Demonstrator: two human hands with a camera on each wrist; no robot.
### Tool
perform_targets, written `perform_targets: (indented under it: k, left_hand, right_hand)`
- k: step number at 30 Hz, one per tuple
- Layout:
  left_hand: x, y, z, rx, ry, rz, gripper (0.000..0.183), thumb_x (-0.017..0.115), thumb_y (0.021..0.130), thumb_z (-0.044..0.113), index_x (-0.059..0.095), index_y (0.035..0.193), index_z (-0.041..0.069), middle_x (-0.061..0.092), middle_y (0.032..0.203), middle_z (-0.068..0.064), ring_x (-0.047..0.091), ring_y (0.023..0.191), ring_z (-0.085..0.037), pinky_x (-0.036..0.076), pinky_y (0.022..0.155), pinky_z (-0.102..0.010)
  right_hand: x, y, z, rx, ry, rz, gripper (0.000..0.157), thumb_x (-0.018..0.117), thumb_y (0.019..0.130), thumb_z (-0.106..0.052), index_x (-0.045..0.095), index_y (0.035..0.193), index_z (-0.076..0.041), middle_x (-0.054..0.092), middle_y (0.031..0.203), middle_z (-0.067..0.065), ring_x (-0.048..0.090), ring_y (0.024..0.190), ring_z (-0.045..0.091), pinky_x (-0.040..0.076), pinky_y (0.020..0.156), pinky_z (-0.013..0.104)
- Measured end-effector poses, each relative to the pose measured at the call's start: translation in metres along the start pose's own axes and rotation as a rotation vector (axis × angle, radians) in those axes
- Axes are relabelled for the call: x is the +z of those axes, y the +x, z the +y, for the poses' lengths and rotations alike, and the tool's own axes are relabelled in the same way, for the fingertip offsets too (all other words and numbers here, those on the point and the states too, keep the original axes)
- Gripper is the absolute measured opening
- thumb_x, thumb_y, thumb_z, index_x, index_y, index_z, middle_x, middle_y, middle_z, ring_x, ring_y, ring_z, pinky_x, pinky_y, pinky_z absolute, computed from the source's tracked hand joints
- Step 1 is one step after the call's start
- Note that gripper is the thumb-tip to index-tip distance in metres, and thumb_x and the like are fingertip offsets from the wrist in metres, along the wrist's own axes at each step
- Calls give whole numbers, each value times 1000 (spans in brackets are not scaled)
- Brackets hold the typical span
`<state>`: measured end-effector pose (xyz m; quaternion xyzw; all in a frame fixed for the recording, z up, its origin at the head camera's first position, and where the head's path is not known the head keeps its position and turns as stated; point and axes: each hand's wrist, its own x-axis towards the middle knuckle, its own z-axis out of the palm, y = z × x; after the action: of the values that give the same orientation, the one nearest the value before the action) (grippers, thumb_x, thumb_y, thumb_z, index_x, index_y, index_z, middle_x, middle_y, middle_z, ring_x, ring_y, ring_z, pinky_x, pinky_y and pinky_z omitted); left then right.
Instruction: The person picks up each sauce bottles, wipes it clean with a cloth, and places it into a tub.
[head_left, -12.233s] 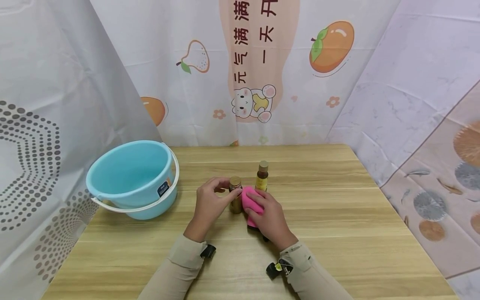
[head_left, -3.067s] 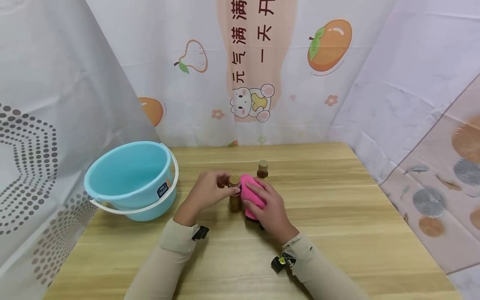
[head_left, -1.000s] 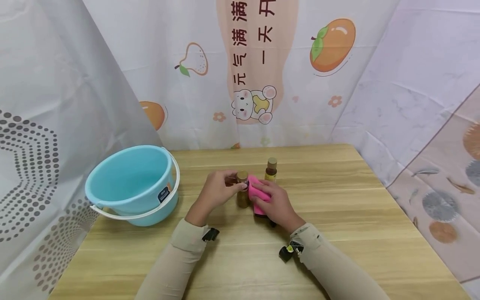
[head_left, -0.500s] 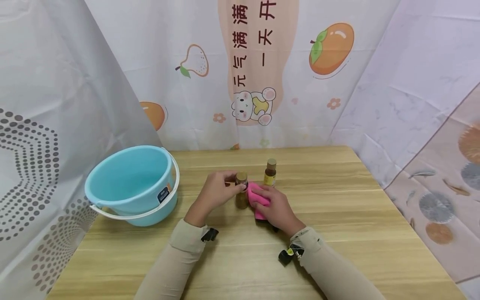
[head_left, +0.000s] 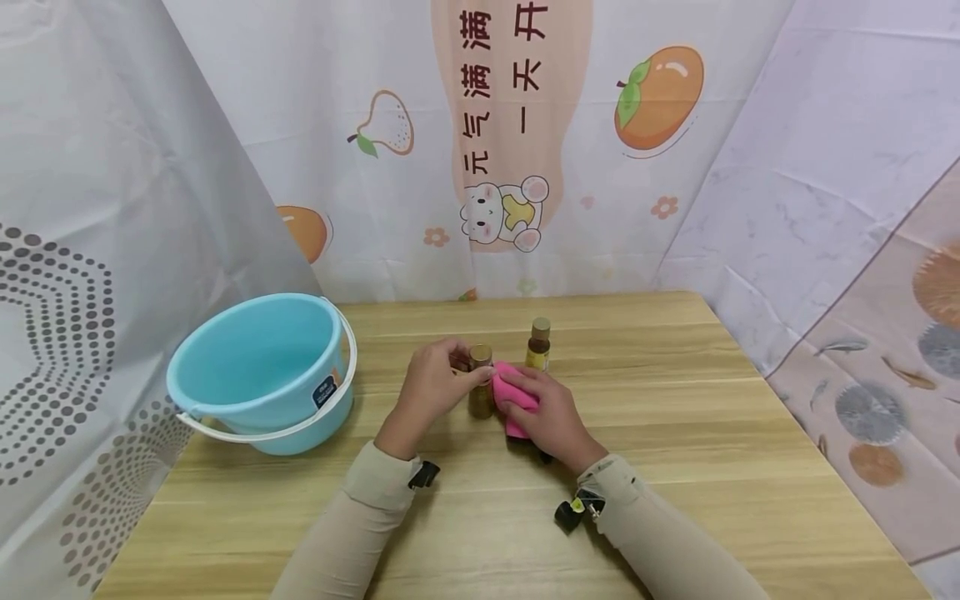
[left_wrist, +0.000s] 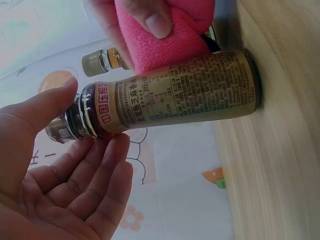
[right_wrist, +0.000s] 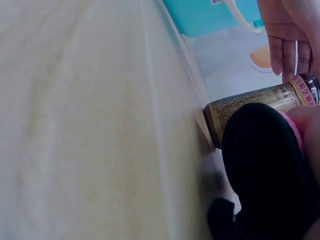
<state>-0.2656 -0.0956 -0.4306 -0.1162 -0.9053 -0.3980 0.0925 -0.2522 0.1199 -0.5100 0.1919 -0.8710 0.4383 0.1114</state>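
Observation:
A sesame oil bottle (head_left: 481,400) with a gold cap and a gold label stands upright on the table. My left hand (head_left: 435,387) grips it by the neck, thumb on one side and fingers on the other, as the left wrist view shows. In my right hand (head_left: 551,417) is a pink plush cloth (left_wrist: 165,42), bunched up and pressed against the side of the bottle. A black part (right_wrist: 265,170) of the cloth hangs below that hand and hides some of the bottle in the right wrist view.
Behind the right hand stands a second brown bottle (head_left: 537,343) with a yellow label and a gold cap. A light blue bucket (head_left: 262,408) with a white handle is at the left of the wooden table (head_left: 675,467). Printed curtains (head_left: 337,167) hang along the back and sides.
Both hands keep hold of the bottle and the cloth throughout. The cloth has shifted slightly down along the bottle's side over the last second, and was higher still about three seconds ago.

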Motion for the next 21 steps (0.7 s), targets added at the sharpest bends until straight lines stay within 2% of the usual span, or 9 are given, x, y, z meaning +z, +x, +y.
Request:
perform_targets:
  k: [8,15,21]
  left_hand:
    - [-1,-1,-1,18,-2,0,30,87,84,41,74,97,17,75,88,5,75,91,-24,59,72,-36]
    - [-1,-1,-1,37,1,3,27,87,84,41,72,89,20,74,83,8,74,85,-16,57,67,-32]
    - [-2,-1,-3,45,12,2,27,86,85,42,73,90,19,75,84,7,73,83,-13,58,67,-31]
  right_hand:
    - [-4,5,-7,-66,-46,49,48,81,91,-27,69,138,-25,64,141,8,67,119,28,62,88,40]
    - [-12,15,-17,-92,-29,65,47,80,92,-24,69,137,-22,63,142,7,71,110,23,63,80,33]
    - [-16,20,-26,-148,7,120,44,82,91,-27,72,133,-19,63,141,10,71,108,25,64,79,35]
